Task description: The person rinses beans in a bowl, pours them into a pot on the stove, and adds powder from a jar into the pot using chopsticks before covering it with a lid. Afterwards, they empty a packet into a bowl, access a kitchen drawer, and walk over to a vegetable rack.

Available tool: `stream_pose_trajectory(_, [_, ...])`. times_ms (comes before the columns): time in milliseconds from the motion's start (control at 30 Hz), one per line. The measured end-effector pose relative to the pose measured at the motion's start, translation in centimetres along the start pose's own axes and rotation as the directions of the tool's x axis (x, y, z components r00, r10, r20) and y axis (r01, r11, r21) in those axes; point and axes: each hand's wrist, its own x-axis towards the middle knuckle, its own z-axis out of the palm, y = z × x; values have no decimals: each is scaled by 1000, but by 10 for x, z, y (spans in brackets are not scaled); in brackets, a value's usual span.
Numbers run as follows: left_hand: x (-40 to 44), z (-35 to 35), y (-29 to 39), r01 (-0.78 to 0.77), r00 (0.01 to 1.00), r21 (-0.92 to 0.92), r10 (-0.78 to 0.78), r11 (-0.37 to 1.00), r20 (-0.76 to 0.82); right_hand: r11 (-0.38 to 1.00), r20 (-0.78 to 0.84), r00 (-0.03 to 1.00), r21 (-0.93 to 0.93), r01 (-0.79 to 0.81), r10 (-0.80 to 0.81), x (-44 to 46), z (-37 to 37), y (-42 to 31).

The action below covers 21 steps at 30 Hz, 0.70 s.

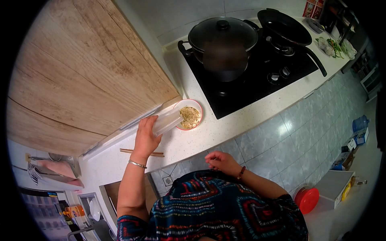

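Observation:
My left hand (146, 136) grips a clear plastic container (167, 122), tilted sideways with its mouth over the edge of a bowl. The white bowl (201, 113) has a red rim and stands on the counter. Inside it lies a heap of pale and greenish flakes or grains (189, 117). A pair of wooden chopsticks (157, 154) rests on the counter beside my left wrist, partly behind it. My right hand (223, 163) hovers in front of my body, past the counter edge, its fingers loosely bent and nothing visible in them.
A black gas hob (257, 90) bears a lidded pot (222, 34) and a black wok (283, 27), whose handle points toward the counter's front. A wooden cupboard (88, 72) overhangs the left side. Green vegetables (335, 46) lie at the far right. A red lid (307, 200) is low right.

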Motion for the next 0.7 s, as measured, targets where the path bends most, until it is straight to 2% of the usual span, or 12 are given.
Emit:
stream_pose_trajectory(233, [-1, 1, 0, -19, 999, 13, 20, 1000, -29, 1000, 5, 1000, 22, 15, -15, -1, -2, -1])
stream_pose_trajectory(433, [-6, 1, -4, -3, 998, -44, 0, 999, -67, 1000, 3, 1000, -15, -12, 12, 2, -3, -3])
stream_pose_trajectory(567, [-13, 5, -13, 25, 994, -157, -42, 987, -105, 999, -10, 999, -31, -40, 39, 4, 6, -11])
stream_pose_trajectory(667, [-20, 7, -18, 39, 986, -256, -79, 966, -147, 998, -18, 1000, -62, -7, 6, 11, 20, -15])
stream_pose_trajectory(700, [-21, 8, -19, 43, 980, -310, -100, 950, -170, 994, -8, 998, -91, 58, -59, 14, 26, -19])
